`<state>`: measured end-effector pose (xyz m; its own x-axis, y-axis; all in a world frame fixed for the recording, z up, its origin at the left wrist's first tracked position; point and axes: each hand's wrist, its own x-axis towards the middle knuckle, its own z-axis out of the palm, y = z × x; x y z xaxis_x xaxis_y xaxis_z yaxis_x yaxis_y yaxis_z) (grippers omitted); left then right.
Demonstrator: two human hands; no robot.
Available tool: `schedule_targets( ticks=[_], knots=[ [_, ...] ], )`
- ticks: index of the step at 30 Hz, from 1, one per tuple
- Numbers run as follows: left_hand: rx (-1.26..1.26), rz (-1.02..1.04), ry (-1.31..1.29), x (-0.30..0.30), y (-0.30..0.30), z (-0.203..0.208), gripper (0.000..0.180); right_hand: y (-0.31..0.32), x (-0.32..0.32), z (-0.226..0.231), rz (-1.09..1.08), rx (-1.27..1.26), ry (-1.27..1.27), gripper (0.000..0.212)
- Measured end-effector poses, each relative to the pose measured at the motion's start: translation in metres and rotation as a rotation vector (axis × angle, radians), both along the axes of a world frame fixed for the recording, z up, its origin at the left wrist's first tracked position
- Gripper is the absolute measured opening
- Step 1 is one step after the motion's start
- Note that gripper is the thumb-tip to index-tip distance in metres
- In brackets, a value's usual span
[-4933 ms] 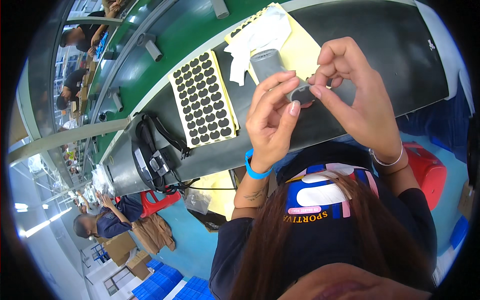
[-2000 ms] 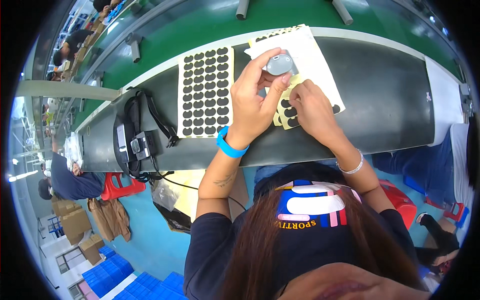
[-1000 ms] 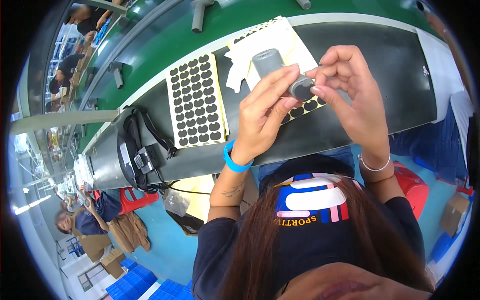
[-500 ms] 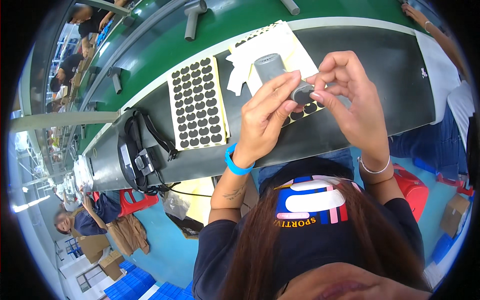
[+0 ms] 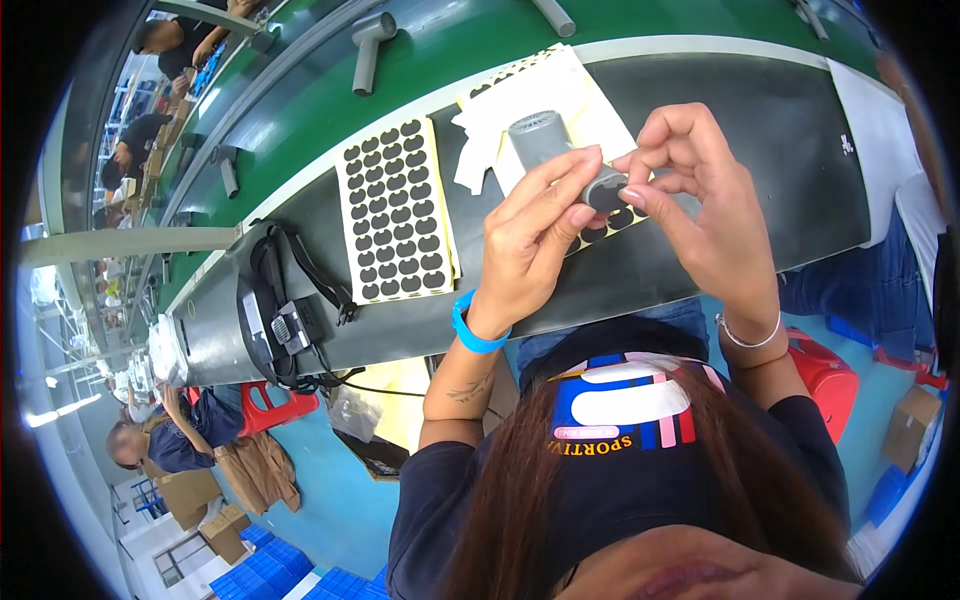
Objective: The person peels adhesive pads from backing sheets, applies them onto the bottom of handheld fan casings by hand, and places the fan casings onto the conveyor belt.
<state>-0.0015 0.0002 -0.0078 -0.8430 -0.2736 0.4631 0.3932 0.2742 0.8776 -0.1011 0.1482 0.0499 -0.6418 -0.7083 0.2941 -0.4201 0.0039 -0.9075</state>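
Note:
My left hand (image 5: pixel 530 235) wraps its fingers round a grey hair dryer (image 5: pixel 540 140) whose vented head points away from me. Its handle end (image 5: pixel 604 190) faces my right hand, and a dark patch like a sticker (image 5: pixel 607 198) shows on it. The thumb and a finger of my right hand (image 5: pixel 705 195) are pinched at the edge of that patch; exactly what lies between them is too small to see. Under the dryer lie white backing paper (image 5: pixel 590 95) and a sheet of dark stickers (image 5: pixel 625 216), mostly covered by my hands.
Left of my hands lies another sheet of dark stickers (image 5: pixel 397 210). A black strap with a small device (image 5: pixel 290 330) rests by the table's left edge. Beyond, a green conveyor (image 5: pixel 300 120) carries grey hair dryers (image 5: pixel 368 55). A person (image 5: pixel 170 430) sits at left.
The hair dryers on the conveyor have moved left, and another has appeared at the far right. A co-worker's arm there has drawn back. My hands barely moved; the handle end turned slightly.

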Motion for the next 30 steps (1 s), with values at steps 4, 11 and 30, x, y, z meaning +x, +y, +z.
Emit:
schedule_targets(
  ticks=[4,11,30],
  knots=[
    [0.0,-0.005,-0.012,0.0005,-0.0002,0.0007,0.031,-0.0001,-0.0018,0.0022,0.019,0.013,0.0,0.029],
    [-0.008,0.0,-0.01,0.001,-0.0005,-0.0003,0.031,-0.0003,-0.003,0.0026,0.024,0.024,0.003,0.029],
    [0.016,-0.012,-0.025,0.0019,0.0,-0.0009,0.031,0.0007,-0.0035,0.0024,0.025,0.041,0.014,0.029]
  ],
)
